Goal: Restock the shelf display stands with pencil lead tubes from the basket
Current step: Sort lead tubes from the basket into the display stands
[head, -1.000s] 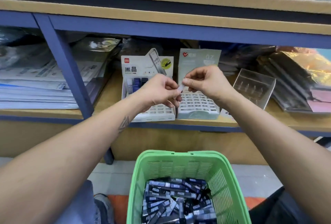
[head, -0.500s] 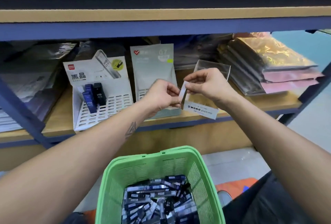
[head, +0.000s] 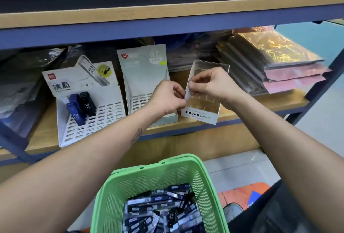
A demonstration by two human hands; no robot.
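Handling the pencil lead tubes calls for a light pinch: each appears small, rigid, light and smooth-sided, so a grip across the flat faces near mid-length should hold best, and a loose grip may let one slip.

From left to right:

1. The white slotted stand (head: 89,113) holds a few blue and black tubes (head: 80,108) upright in its rear slots; most slots are unfilled.
2. The grey stand (head: 147,76) marked 0.7 sits just beside it. Its lower slots are partly hidden behind the left hand (head: 167,98).
3. The left hand has thumb and fingertips curled together, pinching the lower end of a small pale tube (head: 187,94).
4. The right hand (head: 214,83) pinches the upper end of the same tube between thumb and forefinger.
5. The tube is held in front of the clear MONO stand (head: 202,115), near its left edge. Whether it touches the stand cannot be determined.
6. The green basket (head: 119,186) below holds the remaining stock in a loose heap.

Limits of view: the pale tube is blurred and largely covered by fingers, so its label and cap are unreadable. The basket's near side is cut off by the frame edge.
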